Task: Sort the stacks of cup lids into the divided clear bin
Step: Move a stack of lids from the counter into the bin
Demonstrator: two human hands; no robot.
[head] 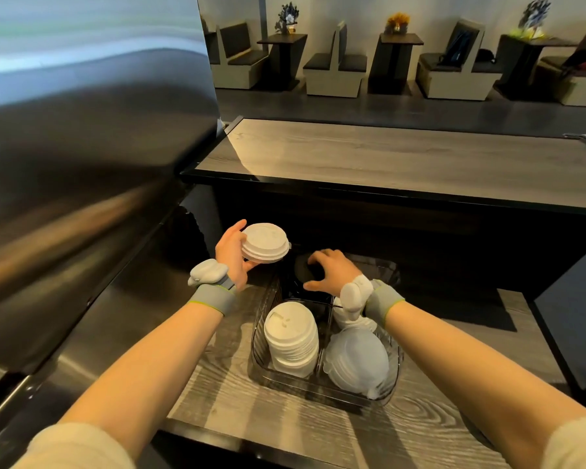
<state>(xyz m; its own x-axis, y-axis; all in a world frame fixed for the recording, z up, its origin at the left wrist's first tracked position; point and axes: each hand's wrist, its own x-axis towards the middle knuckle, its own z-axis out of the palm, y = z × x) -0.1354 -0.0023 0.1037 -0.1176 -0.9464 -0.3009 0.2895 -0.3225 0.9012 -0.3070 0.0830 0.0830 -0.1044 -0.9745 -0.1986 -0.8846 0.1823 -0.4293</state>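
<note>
Two bare forearms with cream sleeves [78, 446] pushed up reach away from the camera over a wood-grain counter [251, 421], each wrist wrapped in a grey band carrying a white device. Between them stands the divided clear bin [260, 365]. Its near left compartment holds a tall stack of white lids [291, 336], and its near right compartment holds a leaning stack of translucent lids [355, 358]. A further white stack [342, 319] shows partly under the right wrist. The right hand [332, 270] is down in the bin's far part, fingers and thumb curled round a stack of black lids [301, 270] there. The left hand [232, 255] is raised just left of the bin's far end, its thumb and fingers clasping a short stack of white dome lids [265, 243] clear of the bin. A curved stainless steel surface [81, 164] fills the left side. Beyond a raised wooden ledge [386, 157] stand booth seats [335, 66] and small tables.
</note>
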